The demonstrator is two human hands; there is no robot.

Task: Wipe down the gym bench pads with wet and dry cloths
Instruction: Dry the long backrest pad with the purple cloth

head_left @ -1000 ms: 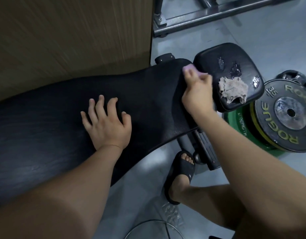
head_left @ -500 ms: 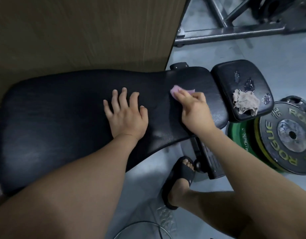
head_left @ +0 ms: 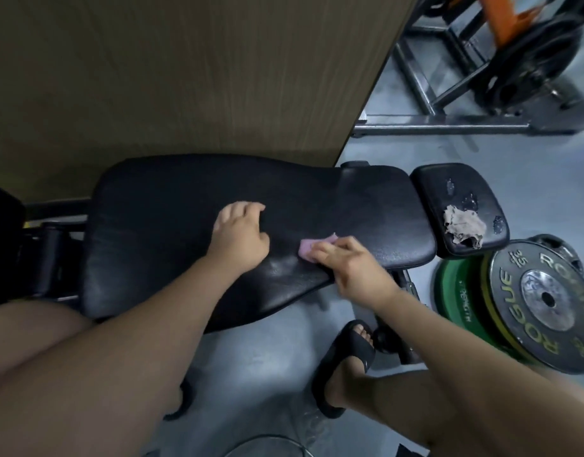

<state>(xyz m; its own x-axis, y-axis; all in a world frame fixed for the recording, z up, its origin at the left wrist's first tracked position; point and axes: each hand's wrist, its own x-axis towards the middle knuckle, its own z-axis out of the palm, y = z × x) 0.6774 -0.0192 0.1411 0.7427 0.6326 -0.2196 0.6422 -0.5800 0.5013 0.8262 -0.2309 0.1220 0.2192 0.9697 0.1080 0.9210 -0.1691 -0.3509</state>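
A long black bench pad (head_left: pixel 172 206) lies across the middle of the view. My right hand (head_left: pixel 353 268) presses a pink cloth (head_left: pixel 308 247) flat on the pad's near edge. My left hand (head_left: pixel 239 235) rests on the pad just left of the cloth, fingers loosely curled and holding nothing. A smaller black seat pad (head_left: pixel 432 186) with worn patches sits to the right. A crumpled beige cloth (head_left: pixel 463 227) lies on it.
A wooden panel (head_left: pixel 185 77) stands behind the bench. Black and green weight plates (head_left: pixel 544 301) are stacked on the floor at right. A metal rack frame (head_left: pixel 448 127) and a loaded plate are at top right. My sandalled foot (head_left: pixel 343 367) is under the bench edge.
My right hand has dragged the pink cloth leftward along the long pad, from the gap by the seat pad toward the middle. My left hand stayed on the pad and its fingers curled.
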